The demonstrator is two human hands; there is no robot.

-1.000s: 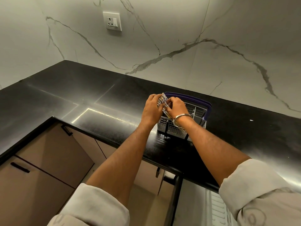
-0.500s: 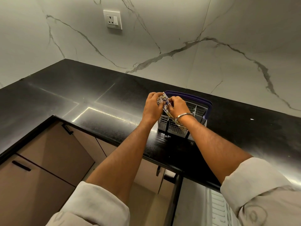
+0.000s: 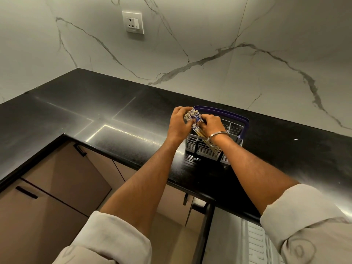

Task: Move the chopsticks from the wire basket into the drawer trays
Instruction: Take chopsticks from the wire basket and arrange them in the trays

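A grey wire basket (image 3: 202, 147) with a purple handle (image 3: 244, 124) stands on the black counter (image 3: 95, 111). A bundle of pale chopsticks (image 3: 193, 118) with blue-patterned tops sticks up out of its left end. My left hand (image 3: 180, 124) grips the bundle from the left, fingers curled over the tops. My right hand (image 3: 210, 125), with a metal bangle on the wrist, pinches the chopsticks from the right. The lower ends of the chopsticks are hidden inside the basket. A white drawer tray (image 3: 253, 242) shows at the bottom, below the counter edge.
The marble wall carries a white socket (image 3: 133, 21) behind the counter. Brown cabinet fronts (image 3: 62, 180) with black handles sit below the counter on the left. The counter's front edge runs just below the basket.
Both hands stay at the chopstick tops. The fingers have shifted slightly around the bundle, and the basket has not moved.
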